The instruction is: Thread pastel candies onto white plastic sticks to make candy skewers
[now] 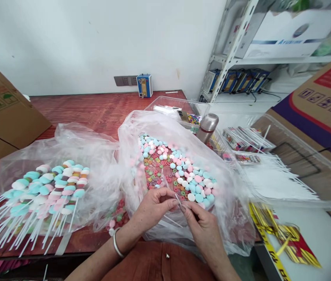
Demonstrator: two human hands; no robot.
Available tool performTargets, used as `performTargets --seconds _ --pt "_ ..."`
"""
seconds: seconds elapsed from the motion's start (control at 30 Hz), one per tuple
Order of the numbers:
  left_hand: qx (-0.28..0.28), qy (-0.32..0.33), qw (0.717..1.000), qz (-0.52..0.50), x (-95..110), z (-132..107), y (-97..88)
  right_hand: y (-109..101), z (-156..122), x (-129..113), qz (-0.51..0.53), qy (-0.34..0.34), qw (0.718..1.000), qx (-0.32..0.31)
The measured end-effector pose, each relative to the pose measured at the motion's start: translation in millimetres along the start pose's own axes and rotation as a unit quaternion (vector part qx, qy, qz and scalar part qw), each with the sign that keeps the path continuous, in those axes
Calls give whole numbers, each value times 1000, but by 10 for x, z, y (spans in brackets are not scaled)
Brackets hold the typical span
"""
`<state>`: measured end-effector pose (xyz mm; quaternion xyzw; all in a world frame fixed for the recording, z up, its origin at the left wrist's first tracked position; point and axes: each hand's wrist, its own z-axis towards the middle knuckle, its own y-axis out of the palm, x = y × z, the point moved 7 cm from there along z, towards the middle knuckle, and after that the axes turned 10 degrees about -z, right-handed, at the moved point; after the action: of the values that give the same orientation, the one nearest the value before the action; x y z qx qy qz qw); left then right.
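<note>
We're stick-handling, seemingly: left hand, right hand at six o'clock, grip pinching pale stick; next needs steadiness.

Left hand and right hand: bare, five-fingered. Left wrist, behind the grip: one bangle, silver-coloured, smooth, rounded band, worn as a single loop. Left forearm and right forearm: bare along the visible length. Torso, below the grip and between the forearms: garment, rust-brown, matt fabric, with soft folds. Garment front, near the centre: one small, shiny fitting, light in tone; exact type not discernible.
</note>
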<state>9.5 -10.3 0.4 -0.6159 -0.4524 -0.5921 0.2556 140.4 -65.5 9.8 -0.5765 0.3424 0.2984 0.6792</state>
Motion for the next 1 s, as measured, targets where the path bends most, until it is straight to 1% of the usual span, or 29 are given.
performTargets --seconds 0.1,0.17,0.2,0.23,0.27,0.3,0.33,0.37,0.4,0.43,0.47,0.5,0.53,0.57,0.6,0.63,0.7,0.73,0.77,0.83,0.87,0.93,1.0 --pt "5 10 1000 -16 16 15 18 23 -10 24 19 6 1000 -3" --pt "22 24 999 -16 78 6 -44 4 -43 100 31 39 999 13" --pt "44 46 998 -8 146 -11 -105 -5 -67 146 46 63 997 21" --pt "73 83 994 12 244 -43 -175 6 -93 191 73 91 993 17" --pt "93 136 985 43 369 -90 -222 37 -121 227 116 120 986 3" --pt "94 196 972 88 499 -151 -219 84 -146 245 172 147 974 -17" --pt "68 255 954 140 612 -218 -154 139 -166 245 238 169 956 -38" --pt "15 301 933 195 678 -286 -31 187 -177 233 303 189 933 -51" --pt "-53 331 910 246 687 -351 125 217 -179 224 358 205 909 -54" --pt "-121 346 884 289 649 -414 284 224 -172 226 398 217 890 -46" --pt "-179 352 860 323 579 -467 425 212 -161 249 420 228 878 -33" --pt "-219 352 840 351 494 -500 534 185 -153 297 424 239 873 -20" --pt "-238 354 825 370 417 -508 609 134 -151 372 413 249 876 -2" --pt "-236 362 817 381 359 -487 645 61 -156 463 387 254 886 16" --pt "-214 372 816 386 319 -433 643 -28 -166 557 347 253 902 30" --pt "-180 375 821 391 285 -345 610 -131 -180 643 295 244 923 43" --pt "-102 355 835 408 216 -95 494 -316 -213 758 164 210 963 43" --pt "-79 334 838 423 167 48 446 -399 -228 789 102 195 974 48" --pt "-70 311 840 439 113 188 418 -468 -238 799 48 181 981 55" --pt "-77 279 839 461 16 427 418 -554 -222 763 -32 157 984 78" --pt "-85 270 837 468 -22 519 441 -561 -189 720 -65 143 984 83" --pt "-100 257 836 475 -84 647 506 -523 -77 613 -138 115 980 85" --pt "-106 250 837 476 -121 708 563 -449 71 520 -223 99 967 77"
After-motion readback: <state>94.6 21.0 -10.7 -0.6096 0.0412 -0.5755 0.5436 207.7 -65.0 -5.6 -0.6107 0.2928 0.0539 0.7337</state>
